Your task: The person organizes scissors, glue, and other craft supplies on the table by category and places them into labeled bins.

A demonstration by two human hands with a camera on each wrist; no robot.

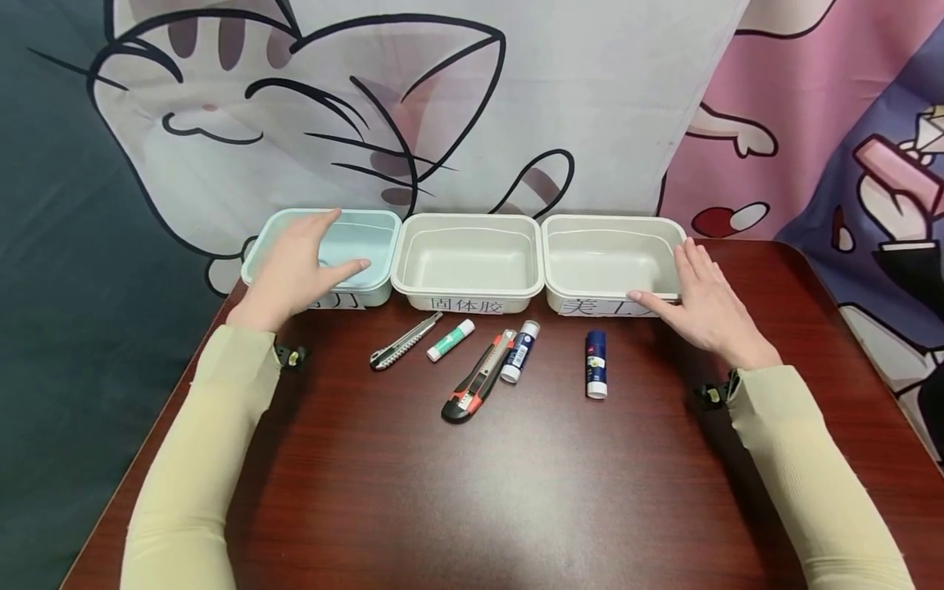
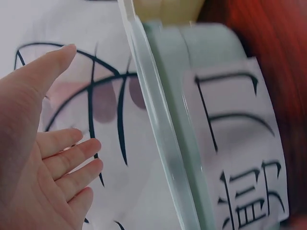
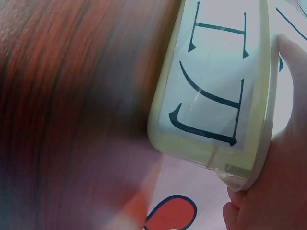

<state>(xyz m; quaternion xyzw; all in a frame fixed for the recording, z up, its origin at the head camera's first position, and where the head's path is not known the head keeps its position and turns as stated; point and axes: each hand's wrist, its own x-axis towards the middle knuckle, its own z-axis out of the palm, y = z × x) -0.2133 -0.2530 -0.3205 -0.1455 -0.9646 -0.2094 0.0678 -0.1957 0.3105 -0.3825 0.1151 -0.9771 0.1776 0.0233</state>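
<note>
My left hand [image 1: 291,266] is held over the light blue bin [image 1: 376,238], thumb and fingers spread, holding nothing; in the left wrist view its palm and fingers [image 2: 72,158] show beside the bin's rim. At the right end of the right cream bin [image 1: 612,246], my right hand [image 1: 708,303] has its fingers extended along the corner and its thumb at the front rim. In front of the bins lie a silver box cutter [image 1: 406,342], a green glue stick [image 1: 451,341], a red-and-black box cutter [image 1: 479,378], a blue-and-white glue stick [image 1: 519,352] and a dark blue glue stick [image 1: 596,365].
A middle cream bin [image 1: 468,287] stands between the other two, all in one row at the back of the dark red table [image 1: 516,492]. Paper labels [image 1: 466,306] with writing are on the bins' fronts. A printed cloth [image 1: 590,98] hangs right behind.
</note>
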